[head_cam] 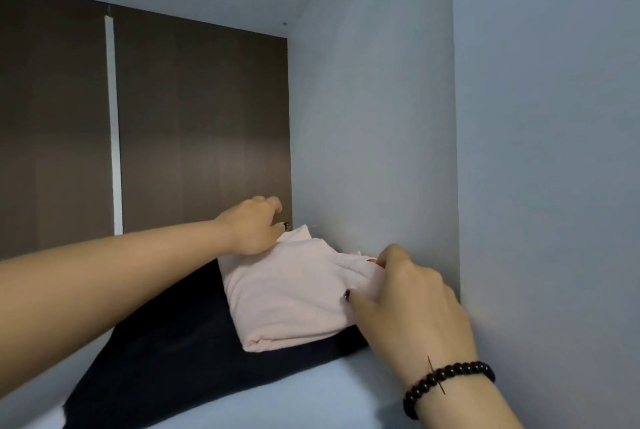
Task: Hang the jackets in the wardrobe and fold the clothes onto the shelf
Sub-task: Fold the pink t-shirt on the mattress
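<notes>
Already the pale top (294, 293) is lying folded on the shelf (311, 390), set upon a dark garment (166, 359) that is spread flat beneath it and reaches out toward the front edge. The top is tucked into the right rear corner of the compartment, its far corner close to where the brown back panel (194, 130) meets the grey side wall (374, 137).

The left hand (252, 226) is reached deep to the back, and its fingers are curled down over the far left corner of the top; whether cloth is truly pinched there or only pressed cannot be told, since the fingertips are hidden behind the hand. The right hand (408, 307), on whose wrist a bead bracelet (446, 383) is worn, is placed at the near right edge, and a bunched fold of the cloth is gripped between its thumb and curled fingers.

The long axis of the top is seen to run from the near edge slantwise back toward the corner, so that it lies between the two hands, left hand at the far end, right hand at the near end. The right hand is the nearer to the loose, rumpled side along the wall. It is judged that the placing is nearly done and that only squaring and smoothing are left: the bunched edge by the wall would need to be flattened and the fold aligned with the dark garment below. Care would be called for lest the folds be dragged open when the hands are drawn away.
</notes>
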### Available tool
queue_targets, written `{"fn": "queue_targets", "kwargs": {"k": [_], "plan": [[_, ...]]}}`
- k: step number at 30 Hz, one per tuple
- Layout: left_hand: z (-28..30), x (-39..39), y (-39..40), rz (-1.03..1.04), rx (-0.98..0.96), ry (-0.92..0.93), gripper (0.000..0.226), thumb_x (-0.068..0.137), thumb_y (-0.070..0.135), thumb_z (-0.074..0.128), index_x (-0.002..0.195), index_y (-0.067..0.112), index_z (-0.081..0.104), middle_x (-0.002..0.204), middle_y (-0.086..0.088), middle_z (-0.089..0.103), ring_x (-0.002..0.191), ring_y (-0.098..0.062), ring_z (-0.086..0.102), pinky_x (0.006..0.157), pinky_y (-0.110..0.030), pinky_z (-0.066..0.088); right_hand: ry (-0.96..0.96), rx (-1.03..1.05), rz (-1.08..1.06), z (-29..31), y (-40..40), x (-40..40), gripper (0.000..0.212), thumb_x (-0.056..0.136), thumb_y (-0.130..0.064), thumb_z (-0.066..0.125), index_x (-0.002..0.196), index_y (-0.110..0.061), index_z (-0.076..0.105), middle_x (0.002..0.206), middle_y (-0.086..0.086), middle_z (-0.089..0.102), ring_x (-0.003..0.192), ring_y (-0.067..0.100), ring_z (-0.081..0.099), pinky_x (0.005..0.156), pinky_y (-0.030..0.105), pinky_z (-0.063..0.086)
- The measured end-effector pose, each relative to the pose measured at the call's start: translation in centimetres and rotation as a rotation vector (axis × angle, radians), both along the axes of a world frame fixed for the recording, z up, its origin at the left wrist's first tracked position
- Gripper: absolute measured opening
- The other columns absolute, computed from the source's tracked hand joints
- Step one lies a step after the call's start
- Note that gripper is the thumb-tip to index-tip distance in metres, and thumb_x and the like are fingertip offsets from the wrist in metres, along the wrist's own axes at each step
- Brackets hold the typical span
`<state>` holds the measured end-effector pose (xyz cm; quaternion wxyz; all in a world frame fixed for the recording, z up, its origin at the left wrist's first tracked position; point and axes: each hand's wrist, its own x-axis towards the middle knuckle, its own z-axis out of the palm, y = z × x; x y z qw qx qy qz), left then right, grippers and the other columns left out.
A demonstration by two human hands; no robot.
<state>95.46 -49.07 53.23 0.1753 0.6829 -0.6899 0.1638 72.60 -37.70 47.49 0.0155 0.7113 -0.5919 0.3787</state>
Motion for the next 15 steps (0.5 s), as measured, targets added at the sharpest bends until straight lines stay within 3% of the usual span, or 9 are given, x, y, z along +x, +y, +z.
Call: {"fn": "queue_targets", "kwargs": {"k": [3, 5, 7, 10, 15], "plan": [[-1.1, -1.2, 3.9, -0.059, 0.118, 0.023, 0.052, 0.097, 0.046, 0.041, 0.140, 0.017, 0.039, 0.145, -0.007, 0.039, 0.133, -0.025, 0.039, 0.108, -0.034, 0.033, 0.089, -0.220, -0.071, 0.3, 0.4, 0.9, 0.023, 0.090, -0.022, 0.048, 0.112, -0.024, 0.041, 0.098, -0.002, 0.042, 0.095, 0.021, 0.043, 0.064, 0.029, 0.032], [-2.5, -1.9, 5.7, -0.066, 0.209, 0.010, 0.051, 0.098, 0.049, 0.035, 0.136, 0.016, 0.044, 0.144, -0.008, 0.039, 0.136, -0.026, 0.035, 0.110, -0.035, 0.030, 0.092, -0.304, 0.027, 0.4, -0.2, 1.7, 0.026, 0.092, -0.021, 0.048, 0.118, -0.022, 0.044, 0.114, 0.000, 0.041, 0.109, 0.021, 0.043, 0.068, 0.028, 0.034], [-4.0, -2.3, 6.6, -0.038, 0.304, -0.014, 0.057, 0.100, 0.050, 0.026, 0.144, 0.015, 0.034, 0.154, -0.009, 0.027, 0.145, -0.028, 0.017, 0.116, -0.039, 0.018, 0.125, -0.240, 0.185, 0.0, -1.2, 2.6, 0.032, 0.096, -0.029, 0.043, 0.127, -0.021, 0.044, 0.129, 0.000, 0.037, 0.121, 0.022, 0.041, 0.085, 0.031, 0.039], [-5.8, -2.2, 6.3, 0.034, 0.380, -0.044, 0.061, 0.100, 0.050, 0.017, 0.153, 0.022, 0.004, 0.161, -0.005, -0.004, 0.148, -0.025, -0.010, 0.119, -0.047, 0.002, 0.335, 0.036, 0.264, -1.6, -3.5, 3.6, 0.043, 0.099, -0.046, 0.029, 0.130, -0.020, 0.044, 0.142, 0.002, 0.035, 0.137, 0.025, 0.027, 0.112, 0.040, 0.023], [-6.1, -2.2, 5.6, 0.073, 0.398, -0.047, 0.065, 0.098, 0.055, 0.013, 0.153, 0.024, -0.001, 0.161, -0.003, -0.008, 0.147, -0.025, -0.012, 0.117, -0.051, -0.001, 0.375, 0.182, 0.261, -3.1, -5.4, 3.2, 0.057, 0.094, -0.058, 0.018, 0.131, -0.019, 0.039, 0.146, 0.000, 0.033, 0.141, 0.019, 0.018, 0.115, 0.046, 0.015]]}}
